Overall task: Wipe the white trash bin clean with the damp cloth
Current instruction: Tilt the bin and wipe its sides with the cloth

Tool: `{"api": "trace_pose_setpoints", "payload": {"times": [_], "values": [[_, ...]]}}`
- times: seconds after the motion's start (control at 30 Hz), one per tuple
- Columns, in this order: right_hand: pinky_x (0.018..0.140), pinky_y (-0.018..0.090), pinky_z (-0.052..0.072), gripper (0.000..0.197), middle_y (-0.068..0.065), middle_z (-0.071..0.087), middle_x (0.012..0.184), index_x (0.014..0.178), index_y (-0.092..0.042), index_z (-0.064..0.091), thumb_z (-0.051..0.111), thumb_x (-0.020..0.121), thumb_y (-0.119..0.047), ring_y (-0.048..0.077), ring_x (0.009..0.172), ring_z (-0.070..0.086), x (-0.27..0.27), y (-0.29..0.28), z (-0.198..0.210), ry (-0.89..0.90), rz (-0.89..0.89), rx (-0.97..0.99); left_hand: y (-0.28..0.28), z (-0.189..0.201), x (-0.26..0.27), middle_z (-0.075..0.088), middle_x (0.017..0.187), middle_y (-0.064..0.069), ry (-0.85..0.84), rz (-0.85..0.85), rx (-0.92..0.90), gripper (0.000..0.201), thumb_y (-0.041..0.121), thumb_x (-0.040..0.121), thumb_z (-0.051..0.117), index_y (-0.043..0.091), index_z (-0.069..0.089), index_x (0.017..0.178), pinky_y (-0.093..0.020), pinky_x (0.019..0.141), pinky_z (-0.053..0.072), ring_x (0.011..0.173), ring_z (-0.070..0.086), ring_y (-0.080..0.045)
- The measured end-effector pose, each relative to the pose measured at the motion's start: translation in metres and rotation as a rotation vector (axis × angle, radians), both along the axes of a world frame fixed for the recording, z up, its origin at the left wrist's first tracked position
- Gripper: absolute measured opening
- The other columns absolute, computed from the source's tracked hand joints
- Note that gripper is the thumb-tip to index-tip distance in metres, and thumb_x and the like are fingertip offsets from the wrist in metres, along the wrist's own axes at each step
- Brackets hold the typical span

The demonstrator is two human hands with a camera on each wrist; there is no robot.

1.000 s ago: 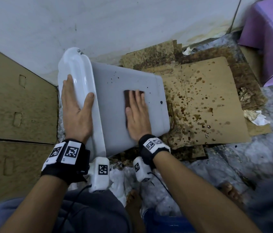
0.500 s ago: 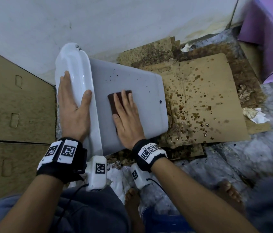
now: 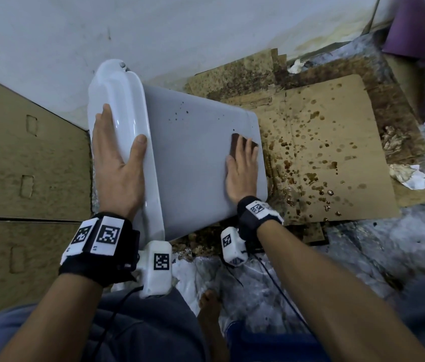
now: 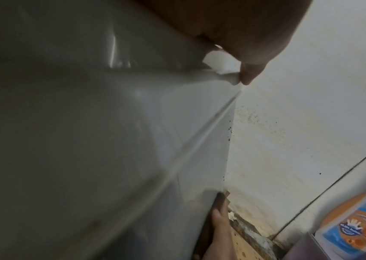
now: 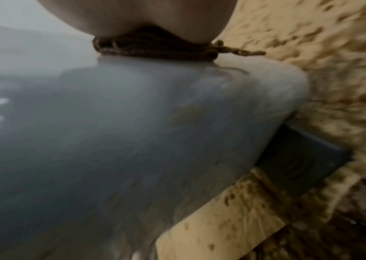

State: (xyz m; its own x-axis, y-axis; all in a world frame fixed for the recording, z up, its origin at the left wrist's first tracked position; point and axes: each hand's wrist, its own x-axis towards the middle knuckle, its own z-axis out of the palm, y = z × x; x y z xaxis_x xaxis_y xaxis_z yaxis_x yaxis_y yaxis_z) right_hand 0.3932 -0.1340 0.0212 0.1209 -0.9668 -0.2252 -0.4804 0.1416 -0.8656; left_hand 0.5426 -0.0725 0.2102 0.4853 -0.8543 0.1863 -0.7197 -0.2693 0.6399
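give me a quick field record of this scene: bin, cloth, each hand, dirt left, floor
bin: white trash bin lying on its side, lid end to the left
cloth: dark brown cloth, flat near the bin's right edge
left hand: left hand flat on the lid, steadying
right hand: right hand pressing the cloth
dirt left: dark specks on the upper side
floor: stained cardboard under the bin

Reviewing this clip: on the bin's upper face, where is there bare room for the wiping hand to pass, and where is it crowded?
The white trash bin has a bare, spot-free stretch between the left hand on the lid and the right hand pressing the cloth near the bottom edge. The far corner by the wall is crowded with dark specks. Beyond the bin, the stained cardboard is spattered.
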Motion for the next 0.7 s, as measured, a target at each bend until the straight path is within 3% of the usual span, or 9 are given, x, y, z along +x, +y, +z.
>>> {"api": "trace_pose_setpoints", "payload": {"times": [0.1, 0.2, 0.33, 0.4, 0.47, 0.57, 0.63, 0.7], "values": [[0.12, 0.042, -0.008, 0.057, -0.006, -0.014, 0.159, 0.152, -0.032, -0.002, 0.014, 0.098, -0.043, 0.018, 0.148, -0.016, 0.015, 0.035, 0.039, -0.087, 0.141, -0.191, 0.0, -0.002, 0.004, 0.025, 0.166, -0.004, 0.019, 0.006, -0.01, 0.069, 0.032, 0.098, 0.053, 0.019, 0.023, 0.159, -0.046, 0.125, 0.018, 0.153, 0.021, -0.019], [0.12, 0.041, -0.006, 0.056, -0.008, -0.007, 0.161, 0.153, -0.031, 0.005, 0.019, 0.1, -0.04, 0.014, 0.148, -0.014, 0.017, 0.05, 0.043, -0.089, 0.204, -0.297, 0.004, -0.004, 0.009, 0.025, 0.165, -0.005, 0.019, -0.012, -0.023, 0.071, 0.035, 0.097, 0.054, 0.018, 0.024, 0.159, -0.048, 0.125, 0.019, 0.153, 0.022, -0.019], [0.12, 0.046, -0.003, 0.055, -0.008, -0.01, 0.161, 0.152, -0.033, 0.0, 0.015, 0.1, -0.041, 0.015, 0.148, -0.012, 0.002, 0.021, 0.012, -0.019, 0.1, -0.183, 0.007, -0.008, 0.014, 0.026, 0.164, -0.005, 0.028, -0.024, -0.034, 0.072, 0.039, 0.096, 0.053, 0.017, 0.024, 0.159, -0.049, 0.125, 0.019, 0.153, 0.022, -0.02], [0.12, 0.05, 0.004, 0.057, -0.004, -0.006, 0.162, 0.153, -0.03, 0.003, 0.015, 0.099, -0.04, 0.018, 0.149, -0.008, -0.011, 0.001, -0.011, 0.008, -0.01, -0.066, 0.008, -0.008, 0.015, 0.026, 0.164, -0.006, 0.026, -0.029, -0.037, 0.072, 0.039, 0.097, 0.052, 0.017, 0.024, 0.159, -0.049, 0.125, 0.02, 0.153, 0.022, -0.021], [0.118, 0.053, 0.012, 0.056, -0.001, -0.004, 0.163, 0.154, -0.027, 0.009, 0.016, 0.1, -0.036, 0.021, 0.149, -0.003, -0.021, -0.018, -0.033, 0.047, -0.077, 0.055, 0.007, -0.008, 0.014, 0.025, 0.165, -0.007, 0.027, -0.031, -0.037, 0.071, 0.037, 0.097, 0.053, 0.017, 0.024, 0.159, -0.049, 0.125, 0.019, 0.153, 0.022, -0.021], [0.116, 0.057, 0.014, 0.052, -0.001, -0.007, 0.163, 0.149, -0.015, 0.028, 0.017, 0.1, -0.029, 0.022, 0.149, -0.009, -0.023, -0.031, -0.055, 0.148, -0.04, 0.178, 0.005, -0.008, 0.014, 0.025, 0.165, -0.007, 0.03, -0.031, -0.031, 0.071, 0.037, 0.098, 0.053, 0.018, 0.024, 0.159, -0.048, 0.125, 0.019, 0.153, 0.022, -0.02], [0.117, 0.054, 0.014, 0.059, 0.001, -0.006, 0.163, 0.146, -0.01, 0.032, 0.012, 0.097, -0.037, 0.024, 0.149, -0.01, -0.017, -0.026, -0.052, 0.18, -0.039, 0.149, 0.004, -0.008, 0.014, 0.025, 0.165, -0.006, 0.026, -0.03, -0.027, 0.071, 0.038, 0.097, 0.053, 0.019, 0.024, 0.159, -0.048, 0.125, 0.019, 0.153, 0.022, -0.02], [0.121, 0.048, 0.002, 0.07, 0.001, -0.006, 0.162, 0.151, -0.014, 0.023, 0.004, 0.093, -0.046, 0.022, 0.149, -0.011, -0.011, -0.005, -0.033, 0.122, -0.012, 0.016, 0.005, -0.008, 0.015, 0.025, 0.165, -0.005, 0.031, -0.026, -0.029, 0.072, 0.039, 0.096, 0.052, 0.019, 0.023, 0.159, -0.048, 0.125, 0.019, 0.153, 0.022, -0.019]]}}
